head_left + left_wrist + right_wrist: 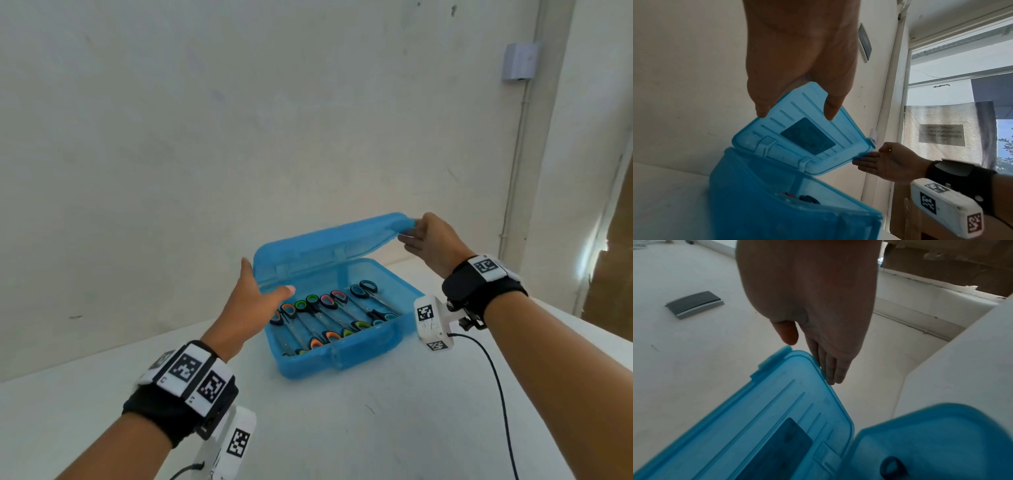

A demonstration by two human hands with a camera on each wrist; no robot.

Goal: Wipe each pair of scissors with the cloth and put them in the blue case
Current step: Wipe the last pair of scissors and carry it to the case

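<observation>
Blue case (pixel 342 356) is sitting near the middle of the white table (pixel 394 428), a bit toward the far edge, handle side facing the person. Lid (pixel 329 246) is standing half raised on its rear hinges, tilting over the tray. Scissors (pixel 329 318) are lying in a row inside, several pairs side by side with orange, green, pink and teal handle loops; no loose pair and no cloth are showing anywhere in these views.

Left hand (pixel 253 301) is gripping the lid's left end, thumb on the underside and fingers (pixel 760 105) curling over the outer face. Right hand (pixel 431 243) is flat and relaxed, straight fingers (pixel 830 371) touching the lid's right edge, steadying rather than pinching.

Handling, as a guess: case is looking like thin translucent plastic, light, smooth and a bit slippery, and the lid is probably flexing if taken at one corner only. Holding both short ends is likely keeping it from twisting on the hinges. Scissors are stiff and heavier than the box, so the tray is probably staying put; for lifting, the front handle seems the place to hold. Task is looking almost finished, with closing the lid as the step in hand.

A small grey box (pixel 520 61) is hanging on the wall behind.
</observation>
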